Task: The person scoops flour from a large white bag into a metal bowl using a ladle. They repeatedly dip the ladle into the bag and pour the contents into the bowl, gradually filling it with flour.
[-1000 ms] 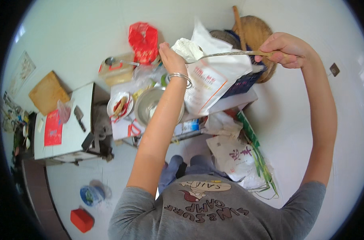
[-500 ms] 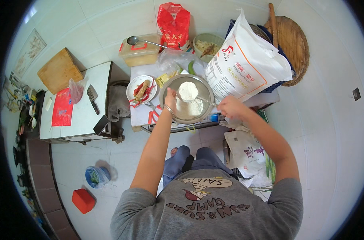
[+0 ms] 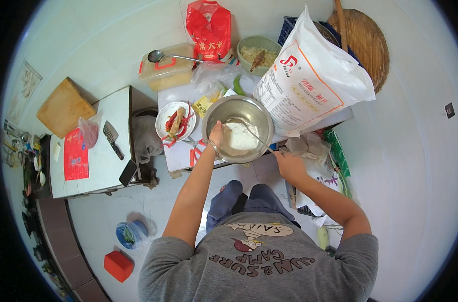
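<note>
A steel bowl [image 3: 249, 109] with white flour [image 3: 240, 138] in it stands on a low white table [image 3: 181, 157]. My left hand [image 3: 216, 135] grips the bowl's near left rim. My right hand [image 3: 288, 163] holds the handle of a metal spoon [image 3: 249, 130] whose head lies in the flour. Right behind the bowl a large white flour sack [image 3: 309, 80] stands open.
A plate with red chillies [image 3: 174, 121] sits left of the bowl. Behind it are a plastic box with a ladle [image 3: 163, 70], a red bag [image 3: 208, 27] and a green bowl [image 3: 258, 49]. A second table [image 3: 95, 151] at left carries a cleaver, phone and red packet. A round wooden board [image 3: 362, 48] leans at the back right.
The spoon came down from high over the sack into the bowl. Flour now lies in the bowl. My left hand moved from the sack to the bowl's rim.
</note>
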`<action>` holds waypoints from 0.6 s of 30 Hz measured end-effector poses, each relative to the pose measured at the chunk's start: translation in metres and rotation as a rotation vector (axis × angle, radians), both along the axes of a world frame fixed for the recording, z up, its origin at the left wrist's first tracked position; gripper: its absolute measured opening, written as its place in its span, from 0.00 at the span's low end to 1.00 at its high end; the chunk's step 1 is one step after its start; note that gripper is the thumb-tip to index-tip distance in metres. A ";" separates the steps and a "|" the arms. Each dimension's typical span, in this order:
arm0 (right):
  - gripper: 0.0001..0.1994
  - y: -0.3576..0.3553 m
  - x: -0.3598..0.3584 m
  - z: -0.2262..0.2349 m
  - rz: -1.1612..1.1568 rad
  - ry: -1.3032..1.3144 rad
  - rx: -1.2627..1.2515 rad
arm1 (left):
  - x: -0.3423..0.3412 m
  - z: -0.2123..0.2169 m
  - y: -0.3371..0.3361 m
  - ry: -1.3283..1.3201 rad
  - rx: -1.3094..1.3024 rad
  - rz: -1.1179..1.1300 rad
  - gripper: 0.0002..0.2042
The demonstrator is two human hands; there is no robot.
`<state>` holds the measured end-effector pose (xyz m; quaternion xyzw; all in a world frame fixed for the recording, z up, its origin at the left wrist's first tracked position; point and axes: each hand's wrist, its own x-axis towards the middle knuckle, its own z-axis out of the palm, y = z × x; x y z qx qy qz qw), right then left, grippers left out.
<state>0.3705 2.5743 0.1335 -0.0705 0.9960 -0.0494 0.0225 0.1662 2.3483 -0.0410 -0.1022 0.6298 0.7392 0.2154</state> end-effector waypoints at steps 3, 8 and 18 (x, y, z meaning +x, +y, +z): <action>0.22 0.003 0.007 -0.005 0.030 0.037 0.047 | -0.003 0.002 -0.002 -0.041 -0.045 -0.024 0.29; 0.25 0.012 0.012 -0.008 0.040 0.092 0.055 | -0.001 0.029 0.000 -0.138 -0.012 -0.045 0.33; 0.16 0.023 0.015 0.000 -0.035 0.128 -0.114 | 0.006 0.038 0.006 -0.087 -0.090 -0.033 0.34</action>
